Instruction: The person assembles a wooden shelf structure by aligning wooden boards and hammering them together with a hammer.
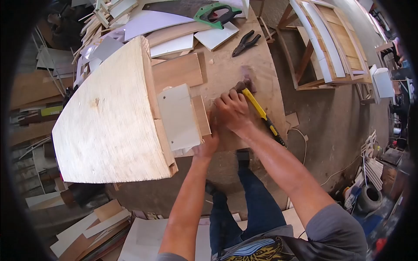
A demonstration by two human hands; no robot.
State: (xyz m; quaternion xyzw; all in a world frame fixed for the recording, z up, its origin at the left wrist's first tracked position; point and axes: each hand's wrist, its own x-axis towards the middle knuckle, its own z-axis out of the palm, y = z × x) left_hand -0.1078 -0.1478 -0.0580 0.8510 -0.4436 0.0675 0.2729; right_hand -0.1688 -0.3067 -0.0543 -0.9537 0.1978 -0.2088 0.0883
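A large curved plywood piece stands on the workbench, with a small white panel and a thin wooden strip at its right side. My left hand grips the lower right corner of the white panel and strip, one finger along the edge; its other fingers are partly hidden. My right hand is closed above the bench, fingertips low beside the strip; whatever they pinch is hidden. Right beside it lies a hammer with a yellow and black handle, its dark head just past my knuckles.
Pliers and a green-handled handsaw lie at the far side among white and brown board offcuts. A wooden frame stands on the floor at right. Scrap boards are piled at lower left. A cable crosses the floor.
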